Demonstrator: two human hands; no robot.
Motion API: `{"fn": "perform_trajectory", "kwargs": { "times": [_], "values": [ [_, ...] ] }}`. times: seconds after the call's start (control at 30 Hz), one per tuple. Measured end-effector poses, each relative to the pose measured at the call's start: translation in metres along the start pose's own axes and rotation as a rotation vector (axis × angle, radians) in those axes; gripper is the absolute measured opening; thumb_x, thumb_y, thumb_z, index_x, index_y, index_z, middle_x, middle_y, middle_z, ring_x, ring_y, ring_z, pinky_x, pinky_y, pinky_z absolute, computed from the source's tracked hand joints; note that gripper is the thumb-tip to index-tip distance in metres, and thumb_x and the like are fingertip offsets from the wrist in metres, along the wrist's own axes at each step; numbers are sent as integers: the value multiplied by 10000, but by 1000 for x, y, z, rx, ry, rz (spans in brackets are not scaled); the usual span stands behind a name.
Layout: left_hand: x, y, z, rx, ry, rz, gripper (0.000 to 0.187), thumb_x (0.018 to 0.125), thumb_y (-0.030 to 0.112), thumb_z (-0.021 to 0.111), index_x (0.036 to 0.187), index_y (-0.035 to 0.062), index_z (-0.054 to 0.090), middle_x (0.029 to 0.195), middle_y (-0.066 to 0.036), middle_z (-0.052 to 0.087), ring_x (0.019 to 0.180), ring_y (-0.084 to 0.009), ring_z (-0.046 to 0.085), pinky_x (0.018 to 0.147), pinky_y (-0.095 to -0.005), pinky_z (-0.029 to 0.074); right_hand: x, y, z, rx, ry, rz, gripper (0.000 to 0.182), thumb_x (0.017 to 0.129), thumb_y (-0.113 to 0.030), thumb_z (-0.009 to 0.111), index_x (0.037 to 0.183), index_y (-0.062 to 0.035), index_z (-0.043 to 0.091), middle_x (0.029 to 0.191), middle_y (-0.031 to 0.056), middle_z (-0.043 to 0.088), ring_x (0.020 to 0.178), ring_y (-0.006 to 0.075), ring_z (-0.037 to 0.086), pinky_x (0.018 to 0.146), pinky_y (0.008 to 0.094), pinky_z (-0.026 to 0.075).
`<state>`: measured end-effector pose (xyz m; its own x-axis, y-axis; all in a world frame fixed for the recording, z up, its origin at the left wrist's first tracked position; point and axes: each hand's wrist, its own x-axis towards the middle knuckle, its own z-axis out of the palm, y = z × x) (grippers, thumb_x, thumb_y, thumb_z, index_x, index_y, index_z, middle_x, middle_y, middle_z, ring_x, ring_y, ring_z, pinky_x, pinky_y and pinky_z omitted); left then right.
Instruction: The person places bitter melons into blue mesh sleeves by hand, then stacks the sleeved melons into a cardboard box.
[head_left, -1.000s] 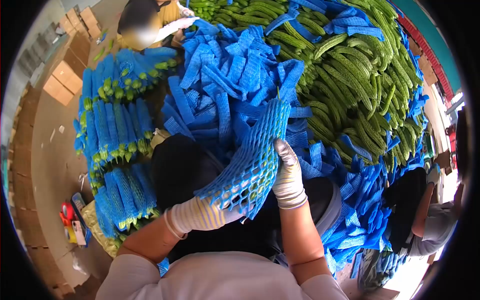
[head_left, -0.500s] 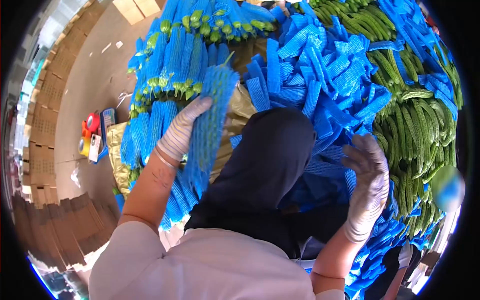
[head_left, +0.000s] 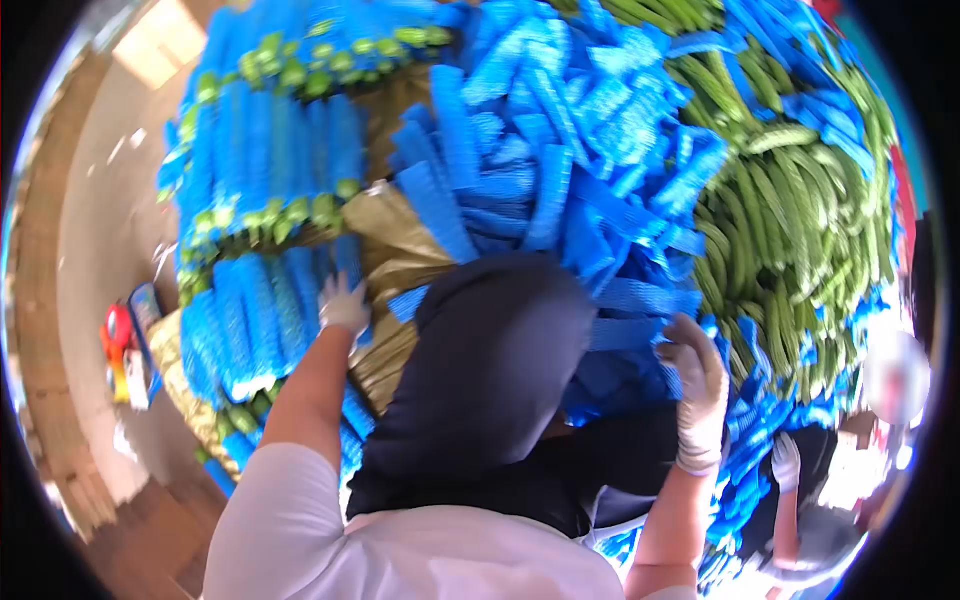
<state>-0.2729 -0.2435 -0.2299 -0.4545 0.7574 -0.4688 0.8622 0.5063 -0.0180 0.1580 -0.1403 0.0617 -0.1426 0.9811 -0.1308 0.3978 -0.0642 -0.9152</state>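
Note:
My left hand (head_left: 343, 305), in a pale glove, rests on the end of a row of gourds in blue net sleeves (head_left: 265, 315), with its fingers spread. My right hand (head_left: 697, 385), also gloved, hangs at the right beside my dark-clad knee, its fingers bent and apart with nothing visible in them. Between the hands and beyond the knee lies a heap of loose blue net sleeves (head_left: 560, 130). Bare long green gourds (head_left: 790, 210) are piled at the right. Another row of sleeved gourds (head_left: 270, 150) lies farther up on the left.
Gold-brown sheeting (head_left: 395, 235) shows between the rows and the heap. Tape rolls (head_left: 118, 325) sit on the floor at the left, near stacked cardboard (head_left: 40, 250). At the lower right is another person's gloved hand (head_left: 786, 462).
My left hand has let go of the blue-sleeved gourd and moved down onto the row. The view has shifted, and my right hand stays raised at the right.

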Motion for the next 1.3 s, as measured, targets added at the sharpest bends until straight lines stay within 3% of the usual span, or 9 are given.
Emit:
{"fn": "perform_trajectory", "kwargs": {
  "times": [0.17,0.3,0.47,0.63,0.73,0.93,1.1,1.23,1.3],
  "values": [
    [2,15,-3,-95,-159,-101,609,807,237,534,1398,315,414,1545,-182,130,1403,-422,157,1117,-526,193,51,29,29,-742,-157,-220,415,849,-238,613,1231,-89,551,1045,159,623,919,331,624,761,408,507],
    [38,10,-34,-363,32,81,500,836,228,561,1328,160,496,1421,-203,372,1293,-370,384,1053,-442,334,103,74,78,-915,-249,-111,595,859,-390,603,1369,-146,417,1210,207,543,1038,393,583,870,431,482],
    [0,81,-186,-1051,370,585,230,920,109,547,1106,-12,610,1042,-111,650,991,-183,607,897,-287,456,117,14,70,-235,-58,-228,234,826,-205,666,994,-43,668,959,145,656,900,294,634,812,359,495],
    [-111,187,-318,-1047,-31,945,201,918,114,575,1090,19,617,984,-58,642,909,-116,607,818,-257,474,75,-56,20,-102,-50,-615,216,807,-50,657,1022,-43,673,926,116,658,846,251,633,766,333,501],
    [-139,245,-320,-1144,-333,1064,151,885,83,635,1010,52,558,866,22,547,803,-42,500,686,-218,435,54,-49,15,11,-41,-706,497,773,12,671,1254,-36,552,890,87,604,778,203,580,776,300,478],
    [-145,289,-269,-1455,-288,992,73,902,102,622,925,60,567,767,41,537,668,-37,484,588,-206,419,40,-15,-5,343,-12,-492,843,793,-85,737,1477,-53,244,841,-8,427,806,96,493,797,252,445],
    [-154,300,-254,-1510,-211,1023,159,898,159,647,813,52,565,722,48,484,695,-34,418,615,-233,389,31,-3,1,704,-189,-238,766,829,-242,720,1440,-21,314,1293,107,508,1133,174,512,987,325,388],
    [-167,285,-262,-1529,-154,1175,166,908,176,637,834,42,575,727,14,514,706,-61,461,641,-259,415,36,4,-13,559,-123,-227,542,844,-242,675,1277,39,513,1214,127,571,1104,207,550,995,350,403],
    [-165,251,-274,-1393,-48,1217,123,884,134,662,897,26,603,805,-20,600,734,-74,528,681,-247,443,44,12,-13,580,14,-257,440,820,-174,692,1206,6,586,911,50,622,783,131,587,739,266,487]
  ]
}}
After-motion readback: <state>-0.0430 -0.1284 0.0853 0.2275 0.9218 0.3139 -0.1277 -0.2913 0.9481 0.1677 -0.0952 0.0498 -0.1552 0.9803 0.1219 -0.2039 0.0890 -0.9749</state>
